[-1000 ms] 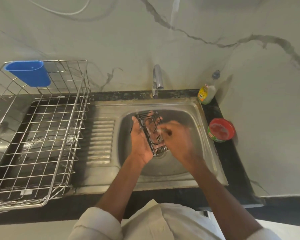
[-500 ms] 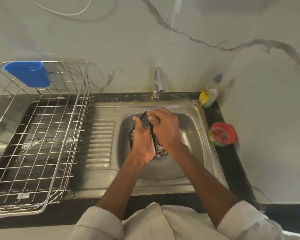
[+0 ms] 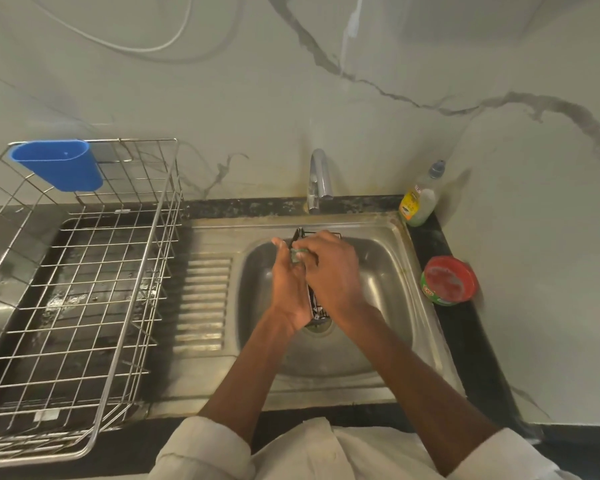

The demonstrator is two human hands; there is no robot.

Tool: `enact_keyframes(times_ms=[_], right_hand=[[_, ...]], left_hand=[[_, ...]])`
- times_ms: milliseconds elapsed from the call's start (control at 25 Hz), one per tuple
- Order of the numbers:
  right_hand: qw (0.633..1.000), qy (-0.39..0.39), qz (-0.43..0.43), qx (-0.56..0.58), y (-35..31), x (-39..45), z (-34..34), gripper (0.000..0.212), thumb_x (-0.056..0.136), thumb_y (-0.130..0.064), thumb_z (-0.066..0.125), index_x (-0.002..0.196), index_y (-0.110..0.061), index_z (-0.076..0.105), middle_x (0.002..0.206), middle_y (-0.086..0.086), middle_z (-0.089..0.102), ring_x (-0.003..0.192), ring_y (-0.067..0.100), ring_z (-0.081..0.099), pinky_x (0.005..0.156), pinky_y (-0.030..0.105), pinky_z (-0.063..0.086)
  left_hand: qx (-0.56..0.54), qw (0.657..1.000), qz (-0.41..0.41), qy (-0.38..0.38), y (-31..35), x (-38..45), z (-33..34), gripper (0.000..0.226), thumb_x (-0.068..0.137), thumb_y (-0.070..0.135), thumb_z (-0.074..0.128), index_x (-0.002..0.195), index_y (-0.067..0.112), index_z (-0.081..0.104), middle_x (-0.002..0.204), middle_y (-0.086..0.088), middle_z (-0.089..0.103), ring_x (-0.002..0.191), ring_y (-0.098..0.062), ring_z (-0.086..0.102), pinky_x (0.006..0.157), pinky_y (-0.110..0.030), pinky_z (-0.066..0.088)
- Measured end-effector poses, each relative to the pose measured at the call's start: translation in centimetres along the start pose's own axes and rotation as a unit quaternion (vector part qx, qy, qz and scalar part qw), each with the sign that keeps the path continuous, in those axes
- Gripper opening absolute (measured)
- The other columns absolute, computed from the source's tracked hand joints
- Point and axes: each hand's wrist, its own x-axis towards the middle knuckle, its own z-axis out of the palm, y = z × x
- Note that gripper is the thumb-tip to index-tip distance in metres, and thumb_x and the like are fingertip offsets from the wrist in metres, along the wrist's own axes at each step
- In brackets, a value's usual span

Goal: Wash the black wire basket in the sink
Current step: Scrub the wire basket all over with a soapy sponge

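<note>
The black wire basket [image 3: 317, 309] stands on edge over the steel sink [image 3: 388, 271], mostly hidden between my two hands. Only its top corner near the tap and its bottom end by the drain show. My left hand [image 3: 288, 285] holds the basket from the left side, fingers reaching up along it. My right hand [image 3: 329, 271] covers the basket from the right and pinches a small green scrub pad [image 3: 298, 253] against its upper wires.
A curved tap [image 3: 317, 180] rises behind the sink. A dish soap bottle [image 3: 418, 199] and a red-lidded tub [image 3: 449, 280] sit on the black counter to the right. A large steel dish rack [image 3: 84, 289] with a blue cup holder [image 3: 58, 164] stands to the left.
My right hand has moved from the basket's right side up to its top end with the pad. The basket has turned more edge-on between my hands.
</note>
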Motion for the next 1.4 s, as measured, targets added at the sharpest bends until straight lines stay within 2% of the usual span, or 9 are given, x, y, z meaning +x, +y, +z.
enact_keyframes(times_ms=[160,240,400,560,640,760,1080,1280,1400], right_hand=[[0.998,0.027,0.053,0.028,1.6,0.3,-1.2,0.029,0.094,-0.005,0.066,0.112,-0.024,0.079,0.103,-0.001,0.071,0.084,0.010,0.066,0.080,0.028,0.057],[0.994,0.019,0.085,0.072,2.3,0.5,-2.0,0.031,0.096,-0.002,0.063,0.110,-0.026,0.078,0.106,-0.002,0.068,0.082,0.003,0.065,0.079,0.020,0.057],[0.995,-0.017,0.081,0.061,1.6,-0.1,-1.5,0.028,0.091,-0.004,0.071,0.113,-0.019,0.078,0.105,-0.005,0.068,0.095,0.007,0.068,0.092,0.028,0.057],[0.992,0.069,0.079,0.064,1.1,0.5,-1.4,0.028,0.089,-0.010,0.077,0.116,-0.019,0.076,0.107,-0.005,0.077,0.097,0.006,0.072,0.093,0.029,0.058],[0.995,0.061,0.066,0.040,1.0,1.4,-1.4,0.019,0.090,-0.015,0.077,0.108,-0.021,0.078,0.101,-0.008,0.077,0.091,0.002,0.069,0.090,0.019,0.054],[0.995,0.059,0.082,-0.006,1.4,1.4,-1.1,0.017,0.092,-0.010,0.072,0.101,-0.021,0.080,0.095,-0.006,0.077,0.085,0.004,0.067,0.071,-0.002,0.038],[0.990,0.109,0.084,-0.013,2.7,2.7,-1.5,0.023,0.090,-0.005,0.073,0.102,-0.024,0.080,0.097,-0.006,0.078,0.088,0.010,0.070,0.080,0.026,0.056],[0.992,0.093,0.061,-0.063,4.7,0.8,-2.7,0.033,0.087,0.002,0.068,0.103,-0.024,0.081,0.097,-0.004,0.076,0.087,0.013,0.066,0.074,0.024,0.050],[0.995,0.058,0.046,-0.062,5.1,-2.4,-2.6,0.036,0.087,0.007,0.063,0.103,-0.020,0.081,0.099,-0.005,0.074,0.084,0.012,0.067,0.068,0.022,0.054]], left_hand=[[0.042,0.998,-0.031,0.023,0.3,-0.4,0.0,0.102,0.094,0.093,0.024,0.129,0.013,0.076,0.127,-0.015,0.077,0.120,-0.029,0.074,0.111,-0.049,0.054],[0.068,0.997,-0.025,0.028,0.1,0.0,-0.3,0.108,0.089,0.098,0.024,0.136,0.015,0.073,0.130,-0.016,0.073,0.125,-0.034,0.063,0.114,-0.055,0.046],[0.075,0.996,-0.030,0.043,0.2,0.1,-0.2,0.107,0.089,0.097,0.024,0.137,0.013,0.072,0.135,-0.016,0.073,0.134,-0.033,0.064,0.118,-0.052,0.045],[0.076,0.996,-0.031,0.026,0.3,-0.3,0.4,0.105,0.091,0.095,0.025,0.141,0.014,0.070,0.143,-0.020,0.068,0.137,-0.038,0.062,0.117,-0.052,0.045],[0.087,0.996,-0.022,0.021,0.1,-0.4,0.6,0.102,0.092,0.094,0.025,0.142,0.017,0.069,0.145,-0.021,0.067,0.137,-0.040,0.063,0.116,-0.051,0.047],[0.120,0.992,-0.030,-0.011,0.4,-1.0,1.1,0.102,0.097,0.088,0.013,0.141,0.015,0.068,0.133,-0.020,0.074,0.125,-0.036,0.072,0.095,-0.044,0.060],[0.125,0.990,-0.048,-0.047,0.2,-1.1,1.0,0.105,0.095,0.089,0.006,0.153,0.020,0.059,0.148,-0.012,0.067,0.142,-0.033,0.060,0.106,-0.059,0.055],[0.060,0.995,-0.049,-0.070,-0.1,-0.6,0.1,0.105,0.087,0.098,0.013,0.156,0.031,0.056,0.156,-0.008,0.061,0.145,-0.034,0.056,0.115,-0.076,0.039],[0.020,0.997,-0.050,-0.055,-0.6,-1.0,0.1,0.095,0.097,0.089,0.010,0.151,0.029,0.060,0.148,-0.008,0.067,0.136,-0.032,0.064,0.117,-0.073,0.038]])
